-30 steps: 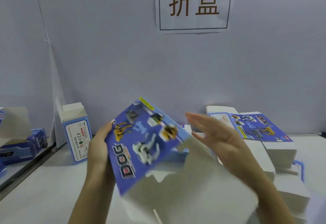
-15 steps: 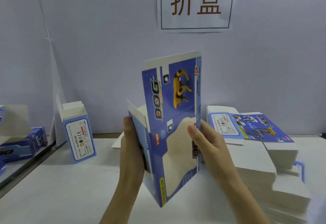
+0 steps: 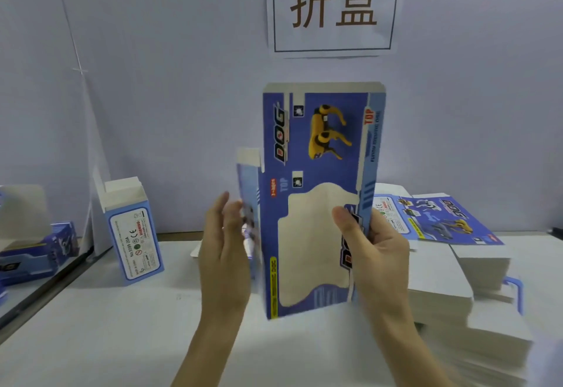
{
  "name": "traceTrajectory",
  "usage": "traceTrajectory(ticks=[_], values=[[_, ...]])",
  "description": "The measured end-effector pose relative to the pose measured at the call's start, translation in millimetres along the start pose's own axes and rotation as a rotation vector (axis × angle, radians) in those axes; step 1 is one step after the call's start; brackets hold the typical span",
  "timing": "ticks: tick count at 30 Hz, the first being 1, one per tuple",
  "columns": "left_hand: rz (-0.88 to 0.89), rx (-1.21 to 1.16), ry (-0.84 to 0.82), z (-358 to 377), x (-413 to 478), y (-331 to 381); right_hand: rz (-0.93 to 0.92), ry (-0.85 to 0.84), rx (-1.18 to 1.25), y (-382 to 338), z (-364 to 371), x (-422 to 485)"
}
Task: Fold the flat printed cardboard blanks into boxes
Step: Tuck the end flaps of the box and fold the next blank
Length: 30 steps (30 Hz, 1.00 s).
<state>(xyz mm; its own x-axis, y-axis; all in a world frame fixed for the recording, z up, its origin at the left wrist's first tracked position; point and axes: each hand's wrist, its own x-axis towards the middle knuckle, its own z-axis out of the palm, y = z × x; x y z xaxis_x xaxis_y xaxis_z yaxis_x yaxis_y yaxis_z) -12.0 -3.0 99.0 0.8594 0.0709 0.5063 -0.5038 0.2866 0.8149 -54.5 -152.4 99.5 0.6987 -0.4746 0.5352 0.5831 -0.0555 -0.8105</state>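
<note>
A blue printed cardboard blank point(image 3: 316, 191) with a yellow dog picture and a pale window shape stands upright over the white table point(image 3: 106, 325), opened into a sleeve. My right hand point(image 3: 374, 252) grips its right edge, thumb on the front face. My left hand point(image 3: 225, 252) is beside its left side panel with fingers straight, touching or just off it. A stack of flat blanks point(image 3: 438, 267) lies at the right, one printed side up on top.
A folded box point(image 3: 134, 231) stands upright at the left with its top flap open. More blue boxes point(image 3: 33, 252) lie at the far left beyond a table seam. A paper sign point(image 3: 335, 5) hangs on the grey wall behind.
The blank went from tilted and flat in both hands to upright and opened into a sleeve. It has turned to face me squarely, and my left hand has loosened from its side.
</note>
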Motion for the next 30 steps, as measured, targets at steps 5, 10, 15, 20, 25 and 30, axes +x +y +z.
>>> traceTrajectory(ticks=[5,10,15,20,25,30], values=[[0.091,0.185,-0.181,4.6,-7.0,-2.0,0.028,-0.15,0.043,-3.4,-1.7,5.8],[0.105,0.122,-0.257,-14.7,3.5,1.3,0.179,-0.209,0.35,-12.5,-16.9,17.1],[-0.094,-0.089,-0.273,-22.0,10.2,6.5,0.088,-0.2,0.192,-17.8,-26.9,19.4],[-0.053,0.034,-0.296,-24.4,6.4,5.2,0.057,-0.222,0.118,-18.7,-30.0,17.0],[-0.021,0.026,-0.322,-23.0,4.6,7.7,0.056,-0.219,0.25,-24.1,-35.3,16.3],[-0.011,-0.174,-0.289,-23.3,4.2,15.5,0.159,-0.05,0.424,-22.6,-29.2,19.4]])
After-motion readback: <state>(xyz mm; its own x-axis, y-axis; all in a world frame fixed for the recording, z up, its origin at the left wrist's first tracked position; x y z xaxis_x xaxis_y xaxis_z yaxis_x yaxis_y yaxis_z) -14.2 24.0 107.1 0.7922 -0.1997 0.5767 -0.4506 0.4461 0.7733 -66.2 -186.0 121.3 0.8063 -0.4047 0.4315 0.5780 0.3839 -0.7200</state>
